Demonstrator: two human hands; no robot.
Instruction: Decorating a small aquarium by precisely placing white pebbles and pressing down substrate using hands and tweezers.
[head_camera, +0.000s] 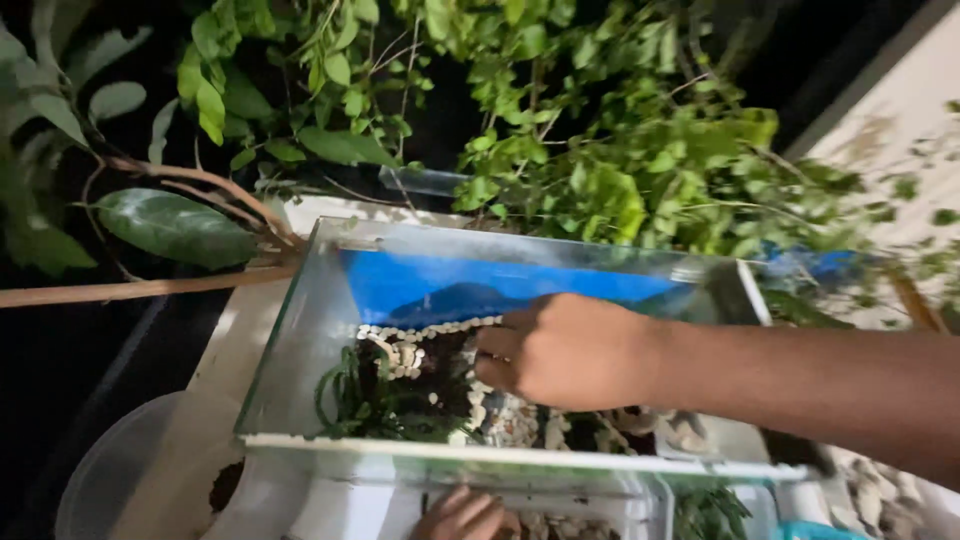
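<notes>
Both arms look totally bare here, no sleeve, watch, ring or glove on the right hand (565, 350) or its forearm, and only the bare knuckles of the left hand (465, 517) show at the bottom edge.

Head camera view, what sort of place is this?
Probably a garden corner or plant-filled patio at night. Leafy bushes crowd round a glass tank with white pebbles and small green plants, into which the right hand reaches; the left hand is below it.
</notes>
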